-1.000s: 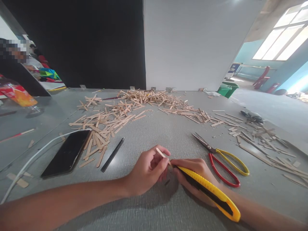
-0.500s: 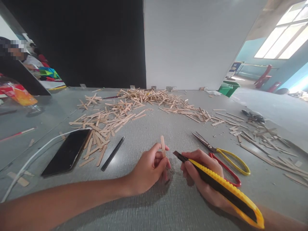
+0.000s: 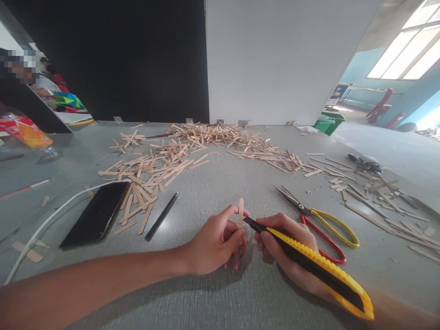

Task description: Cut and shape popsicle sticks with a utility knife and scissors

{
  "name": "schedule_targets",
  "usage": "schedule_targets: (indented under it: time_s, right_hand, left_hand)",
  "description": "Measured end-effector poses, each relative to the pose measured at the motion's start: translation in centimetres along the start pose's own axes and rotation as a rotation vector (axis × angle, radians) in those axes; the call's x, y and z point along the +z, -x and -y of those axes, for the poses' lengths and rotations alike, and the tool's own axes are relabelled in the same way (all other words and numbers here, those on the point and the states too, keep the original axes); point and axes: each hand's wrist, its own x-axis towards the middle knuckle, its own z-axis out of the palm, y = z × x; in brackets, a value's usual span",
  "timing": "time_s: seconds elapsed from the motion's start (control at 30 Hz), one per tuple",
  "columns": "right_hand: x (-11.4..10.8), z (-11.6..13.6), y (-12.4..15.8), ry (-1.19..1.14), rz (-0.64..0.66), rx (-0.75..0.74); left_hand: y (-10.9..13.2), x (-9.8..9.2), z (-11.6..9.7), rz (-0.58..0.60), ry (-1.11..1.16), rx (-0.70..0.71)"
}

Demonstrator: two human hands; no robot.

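My left hand [image 3: 216,243] is closed round a short wooden stick [image 3: 241,210], which stands nearly upright between thumb and fingers just above the grey table [image 3: 220,293]. My right hand [image 3: 285,247] grips a yellow and black utility knife [image 3: 309,263]. The knife's blade tip points left and touches the stick's lower part.
Red and yellow scissors [image 3: 323,224] lie just right of my hands. A black pen [image 3: 161,216] and a black phone [image 3: 98,213] with a white cable [image 3: 51,217] lie to the left. Heaps of wooden sticks [image 3: 178,153] cover the far table; a white board stands behind.
The stick went from tilted left to nearly upright. The knife drew back to the right, then came left again until its tip met the stick.
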Motion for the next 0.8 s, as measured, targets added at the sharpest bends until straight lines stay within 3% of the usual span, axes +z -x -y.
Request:
schedule_targets:
  time_s: [0.43,0.8]
  right_hand:
    - [-0.03,-0.04,-0.15,0.005,0.034,-0.039]
    - [0.56,-0.07,-0.39,0.157,-0.004,-0.146]
  left_hand:
    - [0.06,-0.02,0.02,-0.008,-0.024,0.017]
    - [0.04,0.0,0.13,-0.003,-0.1,0.031]
